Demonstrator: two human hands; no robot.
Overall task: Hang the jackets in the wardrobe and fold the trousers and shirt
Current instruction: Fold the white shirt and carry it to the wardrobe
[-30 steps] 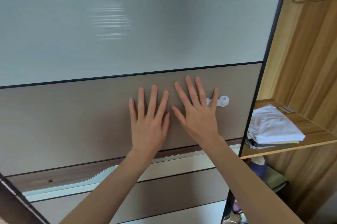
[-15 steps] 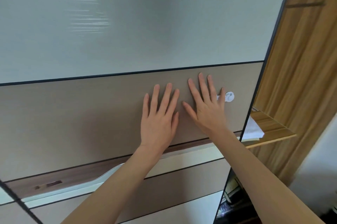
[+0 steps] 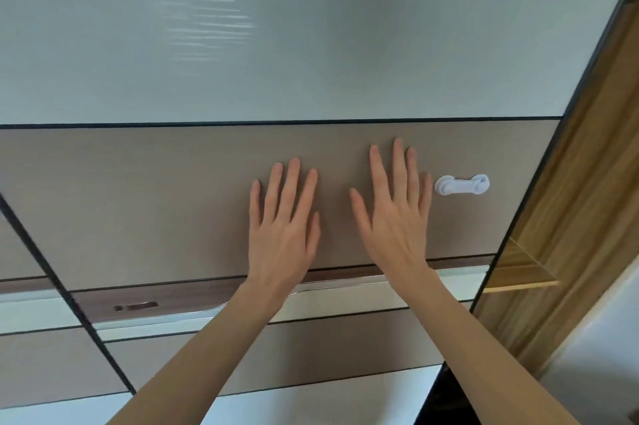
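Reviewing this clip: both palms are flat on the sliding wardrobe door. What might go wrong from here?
1. The right hand lies close beside the white latch; sliding could catch the little finger on it.
2. Both the right and the left hand press flat with no grip, so they may slip across the smooth brown door panel.
3. A narrow gap stays at the door's right edge; fingers could be pinched there.
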